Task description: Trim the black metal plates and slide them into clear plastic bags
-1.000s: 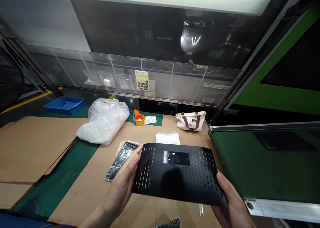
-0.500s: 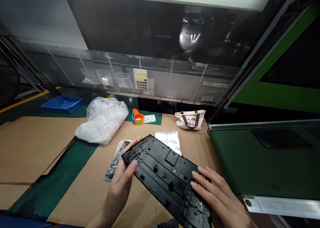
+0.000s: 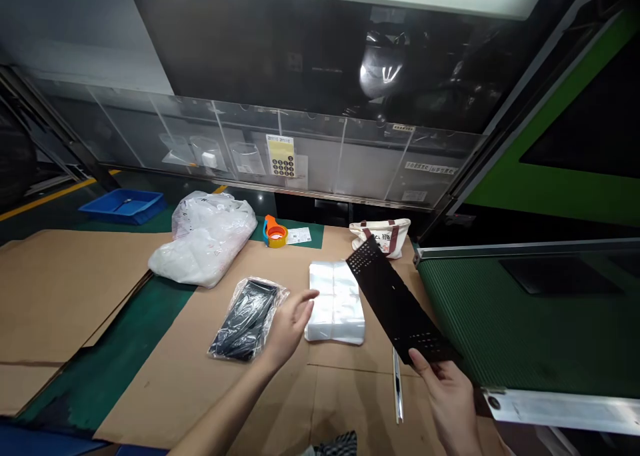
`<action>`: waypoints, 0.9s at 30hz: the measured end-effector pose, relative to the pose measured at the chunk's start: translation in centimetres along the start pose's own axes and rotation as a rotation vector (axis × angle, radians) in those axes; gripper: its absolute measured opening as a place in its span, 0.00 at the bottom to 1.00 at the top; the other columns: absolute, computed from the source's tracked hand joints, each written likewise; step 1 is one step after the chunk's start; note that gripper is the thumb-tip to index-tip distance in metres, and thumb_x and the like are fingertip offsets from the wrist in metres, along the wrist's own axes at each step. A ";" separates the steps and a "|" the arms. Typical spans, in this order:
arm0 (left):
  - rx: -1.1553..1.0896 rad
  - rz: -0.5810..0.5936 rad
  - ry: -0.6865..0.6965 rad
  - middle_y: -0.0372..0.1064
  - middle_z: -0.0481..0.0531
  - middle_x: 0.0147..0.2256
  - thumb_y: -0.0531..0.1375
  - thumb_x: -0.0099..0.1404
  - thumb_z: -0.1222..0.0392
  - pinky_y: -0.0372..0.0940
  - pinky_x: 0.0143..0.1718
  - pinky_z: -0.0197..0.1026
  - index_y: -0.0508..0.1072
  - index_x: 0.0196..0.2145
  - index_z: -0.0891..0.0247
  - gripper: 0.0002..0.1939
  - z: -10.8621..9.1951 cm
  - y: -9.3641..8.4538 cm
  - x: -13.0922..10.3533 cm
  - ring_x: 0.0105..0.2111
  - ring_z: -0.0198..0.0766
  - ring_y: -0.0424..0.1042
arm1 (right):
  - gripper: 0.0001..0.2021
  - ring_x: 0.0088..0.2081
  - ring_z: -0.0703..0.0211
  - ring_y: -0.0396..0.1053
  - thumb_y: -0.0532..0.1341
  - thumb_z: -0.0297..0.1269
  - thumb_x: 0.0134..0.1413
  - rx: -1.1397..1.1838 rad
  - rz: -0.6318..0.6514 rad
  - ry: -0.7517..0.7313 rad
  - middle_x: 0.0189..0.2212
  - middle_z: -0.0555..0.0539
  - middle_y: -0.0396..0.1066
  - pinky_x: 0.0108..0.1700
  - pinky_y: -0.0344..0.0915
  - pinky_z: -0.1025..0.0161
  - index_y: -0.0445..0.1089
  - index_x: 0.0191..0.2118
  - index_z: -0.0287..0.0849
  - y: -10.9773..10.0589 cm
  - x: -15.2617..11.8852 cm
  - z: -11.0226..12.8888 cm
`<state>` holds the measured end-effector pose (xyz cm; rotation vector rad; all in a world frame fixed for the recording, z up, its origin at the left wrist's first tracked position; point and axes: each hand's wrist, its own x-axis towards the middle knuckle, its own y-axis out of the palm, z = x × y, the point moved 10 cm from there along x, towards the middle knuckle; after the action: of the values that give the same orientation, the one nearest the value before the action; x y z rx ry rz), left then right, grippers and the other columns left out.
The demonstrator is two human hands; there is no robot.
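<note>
Black perforated panel (image 3: 390, 296) is held at a slant above the right part of the cardboard-covered surface (image 3: 350, 396), its near end clasped in the grip of the right hand (image 3: 450, 396). The left hand's (image 3: 286, 328) grip is loosely parted over the left edge of the clear bag stack (image 3: 336, 309); whether the stack is touched cannot be told.

Spreads out as a green bench top (image 3: 113, 356), largely covered by brown cardboard (image 3: 170, 369). Bears on the cardboard a clear-wrapped black item (image 3: 247, 319), a stack of clear bags (image 3: 333, 303), a slim metallic strip (image 3: 399, 393) and a canvas bag (image 3: 387, 239) (cream, with maroon straps, partly hidden). Also carries a blue tray (image 3: 147, 213), a bulging white plastic bag (image 3: 205, 236), a tape dispenser (image 3: 270, 226) and a white label (image 3: 299, 236) on bare green.
</note>
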<state>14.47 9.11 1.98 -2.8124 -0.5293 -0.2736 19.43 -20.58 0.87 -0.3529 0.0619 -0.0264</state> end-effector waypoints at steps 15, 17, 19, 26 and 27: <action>0.850 0.560 0.438 0.58 0.71 0.52 0.42 0.62 0.74 0.53 0.53 0.50 0.58 0.53 0.77 0.22 13.8 11.1 -2.8 0.55 0.52 0.55 | 0.18 0.32 0.54 0.72 0.70 0.44 0.30 0.224 -0.083 0.278 0.25 0.50 0.75 0.32 0.69 0.70 0.73 0.29 0.37 -0.5 -1.6 -9.5; 0.907 0.575 0.481 0.56 0.72 0.53 0.42 0.62 0.73 0.54 0.52 0.51 0.57 0.53 0.78 0.22 13.7 11.3 -2.9 0.54 0.54 0.55 | 0.19 0.32 0.53 0.72 0.70 0.45 0.29 0.191 -0.079 0.260 0.25 0.49 0.75 0.32 0.68 0.71 0.73 0.28 0.36 -0.5 -1.5 -9.6; 0.961 0.586 0.508 0.59 0.72 0.50 0.42 0.63 0.73 0.57 0.48 0.51 0.58 0.51 0.77 0.20 13.7 11.6 -2.9 0.51 0.53 0.59 | 0.21 0.33 0.52 0.72 0.68 0.49 0.30 0.159 -0.078 0.272 0.24 0.48 0.75 0.33 0.69 0.69 0.72 0.28 0.35 -0.3 -1.6 -9.7; 1.085 0.599 0.487 0.64 0.62 0.36 0.41 0.62 0.74 0.59 0.38 0.46 0.65 0.40 0.73 0.15 15.1 11.8 -1.7 0.36 0.46 0.62 | 0.26 0.37 0.46 0.71 0.66 0.54 0.31 0.091 -0.050 0.301 0.28 0.44 0.75 0.40 0.68 0.64 0.71 0.32 0.34 0.0 -1.5 -10.4; 1.092 0.593 0.468 0.64 0.62 0.35 0.42 0.62 0.75 0.59 0.38 0.46 0.65 0.39 0.72 0.14 15.2 11.6 -1.4 0.36 0.45 0.62 | 0.27 0.39 0.45 0.70 0.65 0.54 0.32 0.093 -0.026 0.312 0.31 0.43 0.75 0.42 0.67 0.62 0.71 0.34 0.34 0.1 -1.5 -10.8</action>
<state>19.61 2.63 -15.33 -1.6419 0.2362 -0.3524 17.23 -24.17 -9.15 -0.2540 0.3636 -0.1100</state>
